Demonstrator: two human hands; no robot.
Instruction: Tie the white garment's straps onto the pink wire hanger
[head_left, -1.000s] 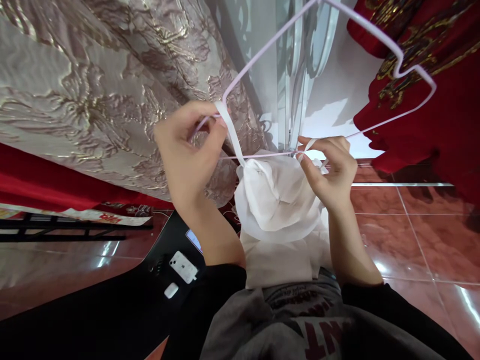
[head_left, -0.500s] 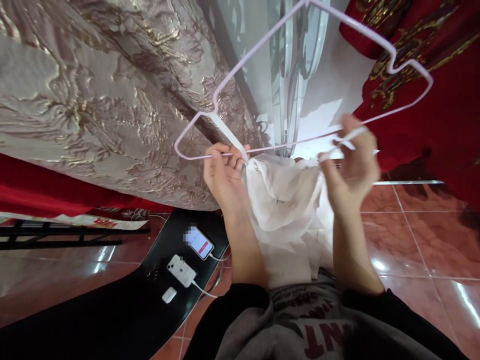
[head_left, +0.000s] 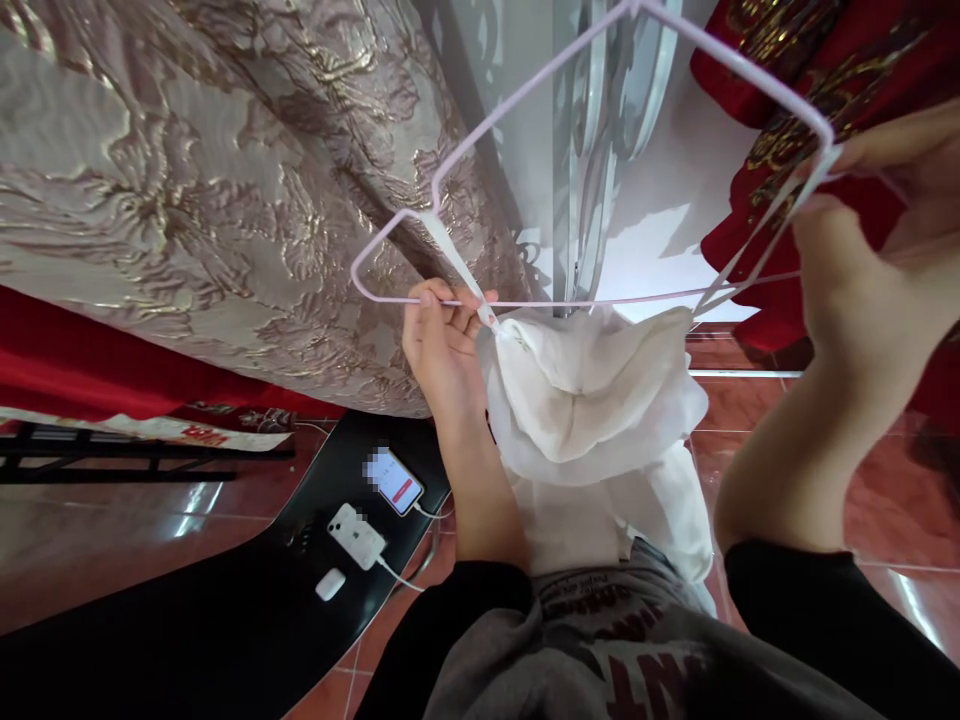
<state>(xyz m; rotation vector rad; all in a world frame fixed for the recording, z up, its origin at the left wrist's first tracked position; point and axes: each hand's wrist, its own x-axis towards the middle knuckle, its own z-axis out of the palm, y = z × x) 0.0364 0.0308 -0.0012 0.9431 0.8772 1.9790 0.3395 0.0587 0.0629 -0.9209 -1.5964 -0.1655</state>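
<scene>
A pale pink wire hanger (head_left: pixel 525 85) hangs before me, its top at the upper edge of the view. From it hangs a white garment (head_left: pixel 592 400) of thin cloth. One shoulder strap (head_left: pixel 454 250) loops over the hanger's left notch. My left hand (head_left: pixel 446 345) has its fingers closed around the hanger's lower bar, near the base of that strap. At the right notch, my right hand (head_left: pixel 870 220) pinches the other strap (head_left: pixel 814 180), which is stretched up from the garment's right side.
A black bench (head_left: pixel 225 600) at lower left holds two phones, one lit phone (head_left: pixel 395 480) and one white phone (head_left: pixel 356 536), on charging cables, plus a small white case (head_left: pixel 330 584). Embossed beige fabric (head_left: pixel 225 200) hangs at left, red embroidered cloth (head_left: pixel 750 200) at right.
My right hand has moved up and to the right, drawing the strap from the lower bar to the hanger's right notch. The garment's neckline has spread wider. My left hand stays nearly in place.
</scene>
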